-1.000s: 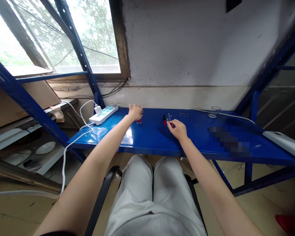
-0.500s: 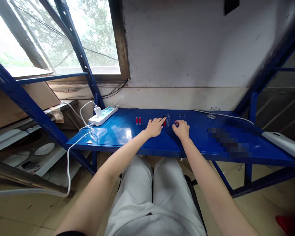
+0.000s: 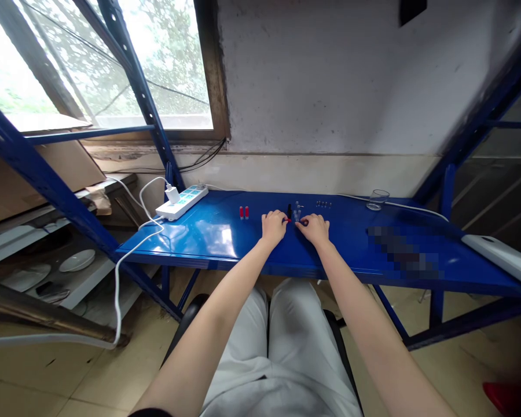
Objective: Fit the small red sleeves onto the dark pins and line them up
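My left hand [image 3: 274, 227] is closed in a pinch on a small red piece [image 3: 288, 220] just above the blue table. Facing it, my right hand [image 3: 315, 229] is also pinched shut, with a small dark piece [image 3: 304, 222] at its fingertips, too small to name. The two hands are a short gap apart. Beyond them stand a small black piece [image 3: 289, 209] and several clear little parts [image 3: 297, 211]. Two short red cylinders [image 3: 244, 212] with pale lower ends are to the left. Several tiny shiny pieces [image 3: 323, 204] form rows at the right back.
On the blue table [image 3: 191, 234] a white power strip [image 3: 184, 202] with a plug and cable lies at the left. A clear glass [image 3: 377, 200] stands at the back right, near a cable. A pixelated dark object [image 3: 402, 252] and a white device [image 3: 501, 258] lie farther right.
My left hand has drawn back from the black piece and now pinches a small red piece. My right hand has moved slightly left, so the hands are closer together.
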A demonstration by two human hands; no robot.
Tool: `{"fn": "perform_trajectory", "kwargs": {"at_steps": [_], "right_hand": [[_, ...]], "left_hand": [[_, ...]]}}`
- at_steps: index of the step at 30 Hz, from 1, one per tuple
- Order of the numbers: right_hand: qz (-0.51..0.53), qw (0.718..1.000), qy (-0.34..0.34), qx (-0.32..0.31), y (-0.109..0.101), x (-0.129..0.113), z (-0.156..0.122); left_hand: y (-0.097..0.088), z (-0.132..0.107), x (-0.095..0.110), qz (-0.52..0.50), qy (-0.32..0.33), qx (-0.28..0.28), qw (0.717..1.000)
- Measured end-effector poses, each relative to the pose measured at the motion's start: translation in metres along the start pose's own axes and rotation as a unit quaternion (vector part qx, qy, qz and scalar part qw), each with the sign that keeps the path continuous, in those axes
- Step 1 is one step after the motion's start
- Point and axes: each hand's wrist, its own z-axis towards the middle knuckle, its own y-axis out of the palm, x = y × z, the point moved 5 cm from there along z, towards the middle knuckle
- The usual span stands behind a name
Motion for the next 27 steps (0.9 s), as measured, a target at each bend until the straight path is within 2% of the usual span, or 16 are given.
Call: {"fn": "perform_trajectory", "kwargs": {"at_steps": [8,13,20,22,27], "right_hand": [[0.013,1.0,0.007,-0.002,0.005,-0.001,0.006],[0.017,0.999,0.042,-0.023,0.007,0.0,0.008],[0.038,0.997,0.053,-0.036,0.011,0.001,0.011],[0.013,0.999,0.025,-0.022,0.008,-0.002,0.01],[-0.088,0.989,-0.117,0.03,-0.006,-0.025,-0.003]], "left_hand": [[-0.014,-0.009,-0.009,-0.124,-0.065,0.063,0.988],[-0.021,-0.015,-0.01,-0.19,-0.065,0.095,0.975],[-0.022,-0.016,-0.014,-0.21,-0.062,0.113,0.969],[-0.022,-0.016,-0.015,-0.213,-0.062,0.117,0.968],[-0.021,-0.015,-0.017,-0.212,-0.065,0.126,0.967]]}}
